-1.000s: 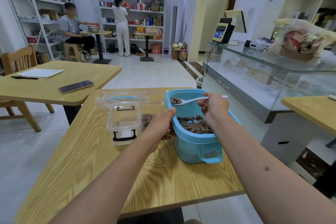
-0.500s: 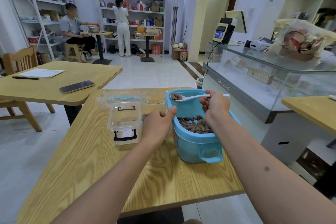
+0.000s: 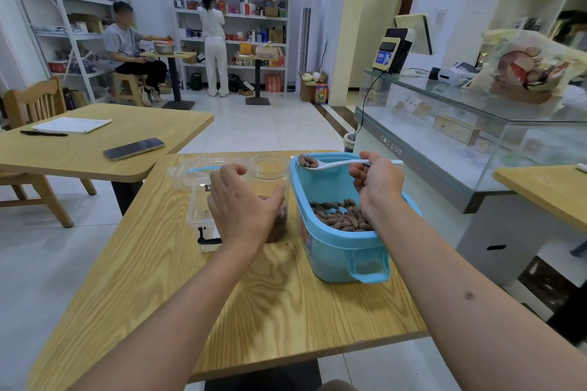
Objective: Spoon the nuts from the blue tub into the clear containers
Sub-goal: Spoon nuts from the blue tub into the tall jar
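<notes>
The blue tub [image 3: 333, 251] stands on the right of the wooden table [image 3: 190, 295], with brown nuts [image 3: 340, 216] in its bottom. My right hand [image 3: 378, 184] pinches the handle of a white spoon [image 3: 346, 163] above the tub's far left rim, and its bowl carries a few nuts. Left of the tub stands a clear round jar [image 3: 268, 168] with nuts at its bottom. My left hand [image 3: 241, 206] is in front of the jar with fingers spread. I cannot tell if it touches the jar. A clear latched box [image 3: 198, 209] sits further left.
A clear lid with a blue strip [image 3: 203, 168] lies behind the box. A second table on the left holds a phone [image 3: 133, 148], paper and a pen. A glass counter [image 3: 444, 136] stands to the right. Two people are far back by the shelves.
My left hand has come up from the jar's lower part and spread its fingers. The loaded spoon has risen slightly and edged left over the tub's rim.
</notes>
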